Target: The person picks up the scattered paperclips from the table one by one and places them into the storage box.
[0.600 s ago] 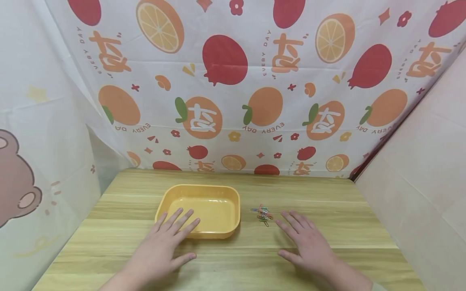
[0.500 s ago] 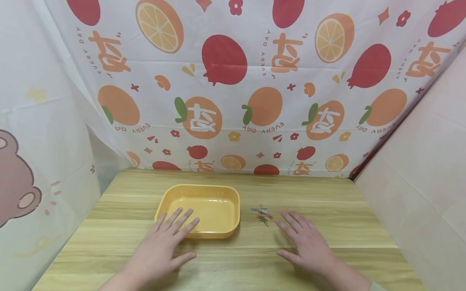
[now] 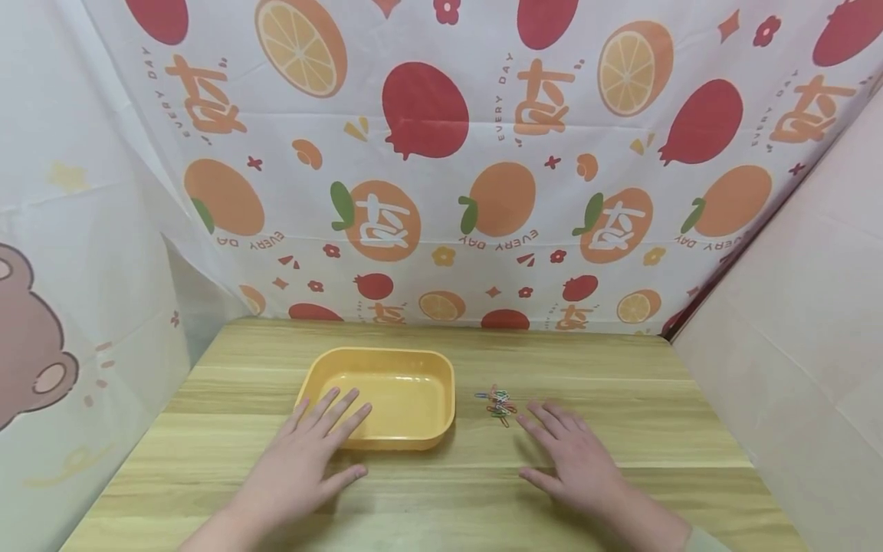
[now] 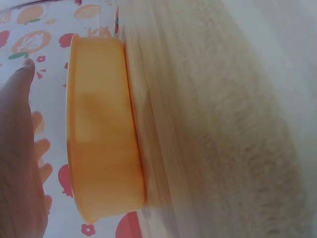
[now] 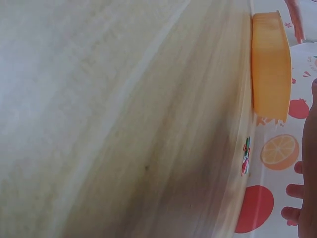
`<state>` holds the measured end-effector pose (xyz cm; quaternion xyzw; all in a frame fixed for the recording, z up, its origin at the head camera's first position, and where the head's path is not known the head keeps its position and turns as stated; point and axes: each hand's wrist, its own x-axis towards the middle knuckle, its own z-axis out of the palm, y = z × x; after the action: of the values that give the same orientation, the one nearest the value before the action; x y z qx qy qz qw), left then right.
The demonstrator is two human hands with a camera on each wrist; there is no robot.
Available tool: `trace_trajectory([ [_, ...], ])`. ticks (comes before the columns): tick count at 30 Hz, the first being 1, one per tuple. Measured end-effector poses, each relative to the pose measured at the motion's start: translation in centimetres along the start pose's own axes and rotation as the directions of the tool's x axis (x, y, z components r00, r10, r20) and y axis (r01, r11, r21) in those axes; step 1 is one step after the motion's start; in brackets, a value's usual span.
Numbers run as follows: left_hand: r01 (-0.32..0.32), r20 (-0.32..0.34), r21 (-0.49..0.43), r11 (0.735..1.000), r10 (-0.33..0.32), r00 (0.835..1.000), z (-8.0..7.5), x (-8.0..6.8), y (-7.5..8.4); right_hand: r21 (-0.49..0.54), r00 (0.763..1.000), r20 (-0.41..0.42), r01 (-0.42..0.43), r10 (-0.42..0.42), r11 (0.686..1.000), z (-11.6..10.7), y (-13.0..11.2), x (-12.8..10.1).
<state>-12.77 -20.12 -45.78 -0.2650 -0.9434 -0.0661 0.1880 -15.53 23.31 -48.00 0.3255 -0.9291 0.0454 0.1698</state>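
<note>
A shallow yellow tray with rounded corners sits left of centre on the table; its side wall fills much of the left wrist view. My left hand hovers over the tray's near left part, fingers spread and straight, holding nothing. To the tray's right lies a small heap of coloured paper clips, seen in the right wrist view as a small bright cluster of clips. My right hand is held just right of the clips with spread, extended fingers, apart from them and holding nothing.
The wood-grain table ends at a fruit-printed cloth hung behind it. Pale cloths stand at the left and right sides. The tray's near rim lies beneath the left fingers.
Both hands have shifted slightly, the left a little leftward and up, the right a little to the left. The tray and the paper clips stay where they were on the table.
</note>
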Motion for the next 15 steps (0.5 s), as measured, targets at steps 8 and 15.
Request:
trace_trajectory([
  [8, 0.033, 0.015, 0.002, 0.999, -0.033, 0.999, 0.0, 0.2, -0.7, 0.019, 0.997, 0.032, -0.074, 0.074, 0.997, 0.4, -0.1, 0.8],
  [15, 0.051, 0.030, -0.016, 0.999, -0.051, 0.998, 0.2, 0.5, -1.4, 0.016, 0.990, 0.063, -0.125, 0.123, 0.992, 0.8, -0.1, 1.5],
])
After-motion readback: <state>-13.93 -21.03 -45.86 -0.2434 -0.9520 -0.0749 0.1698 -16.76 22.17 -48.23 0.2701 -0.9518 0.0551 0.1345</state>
